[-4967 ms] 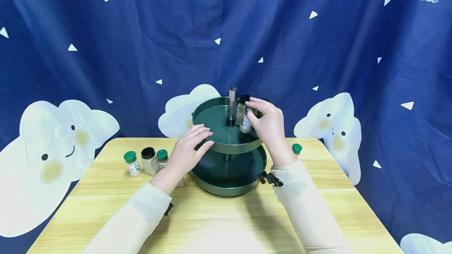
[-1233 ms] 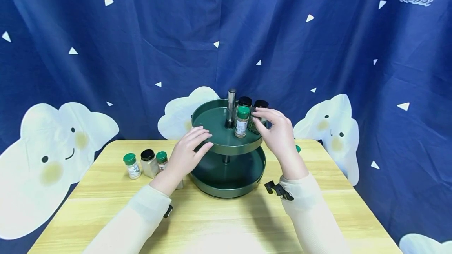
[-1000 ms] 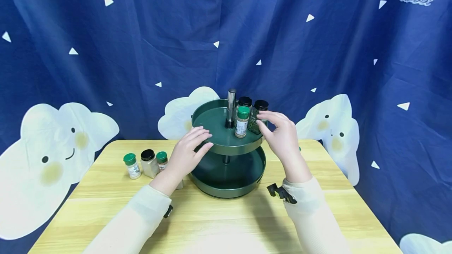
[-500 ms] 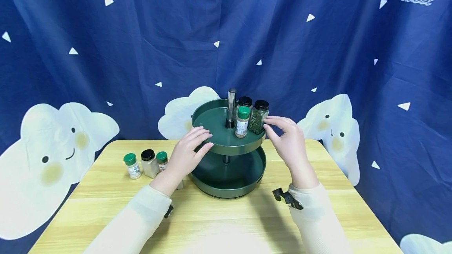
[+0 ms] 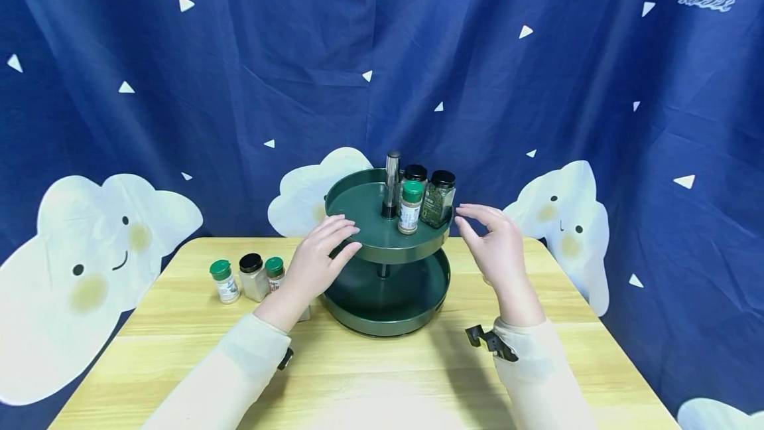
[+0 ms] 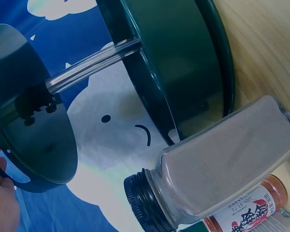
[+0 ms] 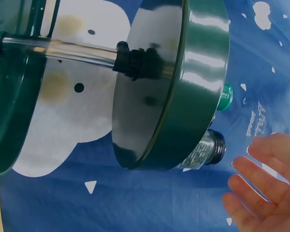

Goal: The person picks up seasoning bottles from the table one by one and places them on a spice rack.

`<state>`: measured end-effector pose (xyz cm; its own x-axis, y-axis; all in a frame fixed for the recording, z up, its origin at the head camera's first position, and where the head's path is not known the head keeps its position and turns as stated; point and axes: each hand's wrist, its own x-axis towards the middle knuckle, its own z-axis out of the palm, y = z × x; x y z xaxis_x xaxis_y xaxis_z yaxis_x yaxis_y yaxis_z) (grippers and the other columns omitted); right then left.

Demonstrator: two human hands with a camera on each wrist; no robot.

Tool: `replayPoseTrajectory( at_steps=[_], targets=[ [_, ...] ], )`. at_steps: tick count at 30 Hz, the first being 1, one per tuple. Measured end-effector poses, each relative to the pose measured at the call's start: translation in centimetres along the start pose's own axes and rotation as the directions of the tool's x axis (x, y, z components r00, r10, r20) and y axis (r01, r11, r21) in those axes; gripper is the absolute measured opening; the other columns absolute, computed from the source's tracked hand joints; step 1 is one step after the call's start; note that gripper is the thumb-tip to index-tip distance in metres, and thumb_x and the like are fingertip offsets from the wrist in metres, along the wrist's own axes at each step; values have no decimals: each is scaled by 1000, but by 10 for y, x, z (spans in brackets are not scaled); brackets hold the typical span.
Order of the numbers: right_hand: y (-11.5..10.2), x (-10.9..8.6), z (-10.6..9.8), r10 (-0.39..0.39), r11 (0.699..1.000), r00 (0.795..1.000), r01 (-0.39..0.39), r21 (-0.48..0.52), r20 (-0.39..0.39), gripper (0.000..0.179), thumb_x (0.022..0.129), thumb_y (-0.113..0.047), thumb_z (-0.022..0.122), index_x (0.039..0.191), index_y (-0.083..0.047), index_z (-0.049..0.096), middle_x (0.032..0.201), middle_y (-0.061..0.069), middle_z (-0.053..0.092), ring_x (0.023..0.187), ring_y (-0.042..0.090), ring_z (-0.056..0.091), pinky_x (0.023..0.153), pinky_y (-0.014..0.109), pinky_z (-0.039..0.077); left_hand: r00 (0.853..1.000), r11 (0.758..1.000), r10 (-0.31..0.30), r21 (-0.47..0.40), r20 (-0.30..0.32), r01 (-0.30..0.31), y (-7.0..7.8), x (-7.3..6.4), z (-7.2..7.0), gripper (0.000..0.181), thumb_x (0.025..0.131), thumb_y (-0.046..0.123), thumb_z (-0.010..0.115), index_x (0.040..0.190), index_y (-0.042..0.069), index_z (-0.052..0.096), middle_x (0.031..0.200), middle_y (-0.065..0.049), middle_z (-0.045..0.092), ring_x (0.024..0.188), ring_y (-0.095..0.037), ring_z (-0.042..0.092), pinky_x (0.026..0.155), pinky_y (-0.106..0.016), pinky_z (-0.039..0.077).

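A dark green two-tier rotating rack [image 5: 400, 254] stands on the table with a metal post in its middle. My left hand [image 5: 313, 257] holds the left rim of the upper tier, thumb and fingers on either side. On that tier's right half stand a green-capped spice shaker [image 5: 409, 214], a black-capped jar [image 5: 416, 174] partly hidden behind it, and a black-capped jar of green herbs [image 5: 438, 201]. My right hand [image 5: 498, 244] is just right of the herb jar, empty, its fingers apart in the right wrist view.
Left on the wooden table [image 5: 179, 350] are a green-capped shaker [image 5: 225, 286], a black-capped jar [image 5: 254, 282] and another green-capped shaker [image 5: 275, 272]. A jar of greyish powder [image 6: 227, 159] lies mostly hidden behind my left wrist in the head view. A blue curtain [image 5: 382, 38] hangs behind.
My right hand has let go of the green-capped shaker, now upright on the upper tier, and drawn back right past the herb jar. My left hand stays at the rim.
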<state>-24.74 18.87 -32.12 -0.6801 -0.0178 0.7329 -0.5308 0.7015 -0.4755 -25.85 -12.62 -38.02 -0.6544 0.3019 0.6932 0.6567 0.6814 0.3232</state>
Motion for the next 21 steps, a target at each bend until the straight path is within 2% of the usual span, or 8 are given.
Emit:
replayPoseTrajectory(
  at_steps=[6,19,21],
  targets=[
    [8,-4,-1,11,1000,1000,-11,-5,-16,19,91,-12,75,109,-7,78,114,9,73,109,28,67,70,44,61,1000,1000,-10,-6,-1,10,0,0,0,35,96,31,69,125,12,71,133,-4,65,136,-22,49,115,-44,37],
    [28,-14,-1,47,999,999,-47,-2,-24,18,90,-11,75,107,-5,78,112,13,73,109,34,66,91,52,52,1000,1000,5,1,-2,-5,-1,0,1,34,96,31,69,125,12,70,133,-7,65,136,-24,49,116,-45,36],
    [31,-15,-1,54,999,998,-54,-7,-27,18,90,-10,75,107,-5,78,112,13,73,92,32,69,87,49,53,1000,1000,5,-3,-4,-5,-1,0,0,34,96,30,70,124,12,70,133,-7,65,136,-24,49,116,-45,36]
  ],
)
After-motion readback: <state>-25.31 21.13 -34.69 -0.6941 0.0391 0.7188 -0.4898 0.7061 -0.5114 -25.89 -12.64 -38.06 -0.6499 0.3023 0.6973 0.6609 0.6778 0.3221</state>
